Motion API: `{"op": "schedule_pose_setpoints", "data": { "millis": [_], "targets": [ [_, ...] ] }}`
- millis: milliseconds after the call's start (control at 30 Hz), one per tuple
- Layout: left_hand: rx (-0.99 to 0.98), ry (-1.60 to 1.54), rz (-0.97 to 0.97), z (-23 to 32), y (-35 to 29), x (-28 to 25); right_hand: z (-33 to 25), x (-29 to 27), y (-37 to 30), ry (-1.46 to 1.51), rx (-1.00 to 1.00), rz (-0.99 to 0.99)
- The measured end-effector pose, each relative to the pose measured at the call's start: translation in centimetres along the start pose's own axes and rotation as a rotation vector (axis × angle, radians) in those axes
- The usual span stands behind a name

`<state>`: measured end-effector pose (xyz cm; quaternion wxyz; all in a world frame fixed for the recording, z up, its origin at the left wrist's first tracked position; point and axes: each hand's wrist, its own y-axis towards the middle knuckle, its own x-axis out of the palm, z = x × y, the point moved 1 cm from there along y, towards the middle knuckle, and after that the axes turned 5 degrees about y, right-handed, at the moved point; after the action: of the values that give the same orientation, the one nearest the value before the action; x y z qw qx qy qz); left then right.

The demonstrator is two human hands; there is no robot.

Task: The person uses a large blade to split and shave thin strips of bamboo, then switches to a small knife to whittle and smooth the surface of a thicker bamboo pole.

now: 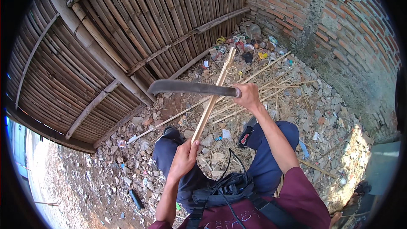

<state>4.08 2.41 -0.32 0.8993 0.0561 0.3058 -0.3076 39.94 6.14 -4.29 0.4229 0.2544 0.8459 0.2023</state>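
Bamboo strip: Pale, long, slanting up and away from the body above the rubble ground. Could twist or split off line under a hard push, from being held at one end only; far-end support impossible to judge.
Left hand: Closed firmly around the strip's near end. Could be cut by a stroke running too far toward the body, in the absence of any guard.
Machete: Crossing the strip in this view, tip to the left; actual contact uncertain. Could skid or bite too deep on meeting a knot or a changed angle.
Right hand: Clenched round the machete's handle, mostly hiding it. Could lose control through a slipping palm or tired wrist.
Curled shaving: Looped beside the strip's upper part. Could snag the edge and jerk a stroke.
Navy trousers: Bent at the knees, one either side. Exposed to an overlong follow-through.
Loose bamboo slats: Strewn beyond the feet. Could roll underfoot if stepped on.
Bamboo-slat wall: Rising ahead and left. Could stop a wide swing short.
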Motion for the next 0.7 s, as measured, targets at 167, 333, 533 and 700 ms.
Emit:
{"op": "schedule_pose_setpoints", "data": {
  "millis": [167,333,533,700],
  "targets": [
    [-0.011,0.009,0.031,-0.4,-1.2,-0.7,-0.2,0.1,-0.4,-0.022,0.235,0.022],
    [0.004,0.024,0.028,-0.8,-0.4,-0.7,-2.3,0.7,-0.8,-0.066,-0.188,-0.145],
    [-0.027,0.066,0.055,-0.7,-2.2,-0.7,0.2,1.1,-0.4,-0.1,0.228,0.036],
    [-0.044,0.083,0.025,-0.9,-1.1,-1.0,-2.6,2.6,-1.8,-0.084,-0.133,0.007]
  ]
}}
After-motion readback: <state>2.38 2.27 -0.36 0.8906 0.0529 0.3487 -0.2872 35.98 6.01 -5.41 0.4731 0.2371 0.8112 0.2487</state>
